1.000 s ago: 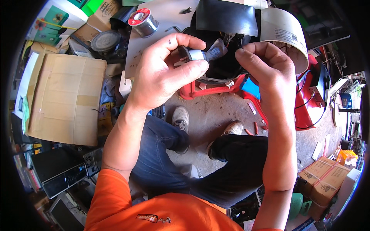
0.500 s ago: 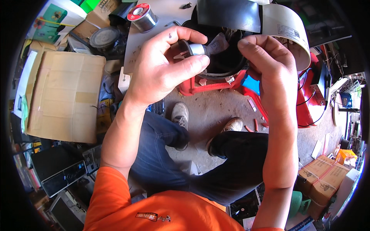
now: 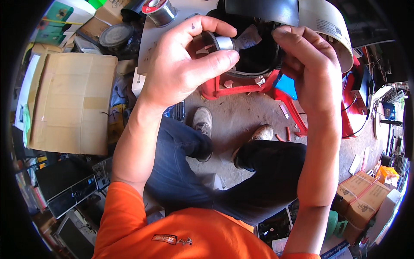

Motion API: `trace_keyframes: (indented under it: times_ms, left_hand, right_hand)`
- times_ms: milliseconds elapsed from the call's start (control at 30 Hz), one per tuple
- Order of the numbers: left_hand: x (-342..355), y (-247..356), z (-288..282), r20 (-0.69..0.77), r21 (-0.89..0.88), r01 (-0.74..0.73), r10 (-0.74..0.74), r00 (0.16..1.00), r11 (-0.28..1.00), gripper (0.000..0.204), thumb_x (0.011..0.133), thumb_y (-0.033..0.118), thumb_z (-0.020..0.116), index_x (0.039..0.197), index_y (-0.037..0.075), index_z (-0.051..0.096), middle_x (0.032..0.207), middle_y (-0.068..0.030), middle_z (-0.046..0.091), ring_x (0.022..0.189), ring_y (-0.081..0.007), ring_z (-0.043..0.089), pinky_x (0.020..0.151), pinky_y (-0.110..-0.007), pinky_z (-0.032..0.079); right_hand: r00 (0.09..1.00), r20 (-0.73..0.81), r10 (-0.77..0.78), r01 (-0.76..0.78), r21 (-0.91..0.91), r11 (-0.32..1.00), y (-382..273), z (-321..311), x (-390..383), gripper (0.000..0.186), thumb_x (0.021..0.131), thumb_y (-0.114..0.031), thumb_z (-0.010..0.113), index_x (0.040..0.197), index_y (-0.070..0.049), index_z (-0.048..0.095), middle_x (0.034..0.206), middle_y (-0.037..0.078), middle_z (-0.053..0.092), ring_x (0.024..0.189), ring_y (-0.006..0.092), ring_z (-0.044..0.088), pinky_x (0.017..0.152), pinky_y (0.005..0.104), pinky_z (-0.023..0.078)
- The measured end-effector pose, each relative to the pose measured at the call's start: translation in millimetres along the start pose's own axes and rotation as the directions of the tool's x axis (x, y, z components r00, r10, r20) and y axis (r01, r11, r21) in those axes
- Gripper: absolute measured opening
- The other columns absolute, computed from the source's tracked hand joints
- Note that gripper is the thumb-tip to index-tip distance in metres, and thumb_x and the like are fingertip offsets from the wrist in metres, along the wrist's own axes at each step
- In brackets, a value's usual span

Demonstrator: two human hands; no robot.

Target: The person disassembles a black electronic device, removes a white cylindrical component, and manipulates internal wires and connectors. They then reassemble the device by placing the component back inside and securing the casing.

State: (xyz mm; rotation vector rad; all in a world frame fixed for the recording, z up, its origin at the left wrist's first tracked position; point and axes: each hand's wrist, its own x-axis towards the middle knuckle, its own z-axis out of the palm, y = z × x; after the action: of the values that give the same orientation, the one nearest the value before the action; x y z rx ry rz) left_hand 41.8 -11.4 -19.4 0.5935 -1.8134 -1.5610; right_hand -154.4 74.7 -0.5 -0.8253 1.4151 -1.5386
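My left hand point(image 3: 189, 64) is closed with thumb and forefinger around a small spool-like part point(image 3: 223, 43), which has a dark rim and a silvery middle. My right hand point(image 3: 308, 49) is raised opposite it with thumb and forefinger pinched together; whatever lies in the pinch is too small or hidden. Beyond and below both hands is a round black housing point(image 3: 258, 69), open at the top. Inside it, near the part, a crumpled translucent piece point(image 3: 249, 38) shows. A glossy black curved panel point(image 3: 263, 11) stands over its far side.
A white curved shell point(image 3: 325, 26) stands right of the housing, and a red plastic stool point(image 3: 241, 90) is under it. A solder wire spool point(image 3: 160, 12) sits on a white tabletop point(image 3: 151, 47). Left is a cardboard box point(image 3: 71, 103); red-handled pliers point(image 3: 288, 133) lie on the floor.
The whole view has shifted slightly, with the scene sitting higher. My right hand has moved a little up and to the right; my left hand keeps the spool-like part.
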Motion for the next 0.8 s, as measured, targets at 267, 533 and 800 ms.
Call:
trace_keyframes:
  times_ms: [267, 533, 800]
  left_hand:
    - [2, -4, -6, 0.03, -0.06, -0.018, 0.02, 0.999, 0.998, 0.033, 0.086, 0.008, 0.073, 0.115, 0.0, 0.061, 0.095, -0.0019, 0.065, 0.087, -0.0067, 0.062, 0.079, -0.02, 0.051]
    - [2, -4, -5, 0.025, -0.048, -0.028, 0.029, 0.999, 0.998, 0.033, 0.086, 0.007, 0.073, 0.115, 0.0, 0.061, 0.096, -0.0019, 0.065, 0.087, -0.0065, 0.062, 0.079, -0.02, 0.051]
    - [2, -2, -3, 0.021, -0.073, -0.016, 0.018, 1.0, 0.997, 0.033, 0.086, 0.007, 0.073, 0.116, -0.001, 0.061, 0.096, -0.0024, 0.065, 0.087, -0.006, 0.062, 0.079, -0.02, 0.051]
  right_hand:
    - [1.0, -0.009, 0.015, -0.015, 0.02, 1.0, 2, -6, 3, 0.009, 0.085, -0.018, 0.07, 0.087, -0.009, 0.068, 0.066, -0.008, 0.045, 0.056, 0.002, 0.036, 0.053, 0.0193, 0.028]
    - [0.99, -0.07, 0.12, -0.126, -0.096, 0.987, -2, -12, 2, 0.013, 0.082, -0.019, 0.071, 0.081, -0.009, 0.063, 0.067, -0.005, 0.046, 0.054, 0.0037, 0.036, 0.049, 0.0209, 0.026]
    - [0.997, -0.026, 0.071, -0.072, -0.027, 0.997, 3, -12, 0, 0.015, 0.084, -0.02, 0.07, 0.083, -0.007, 0.063, 0.07, -0.002, 0.051, 0.055, 0.0052, 0.041, 0.049, 0.0216, 0.028]
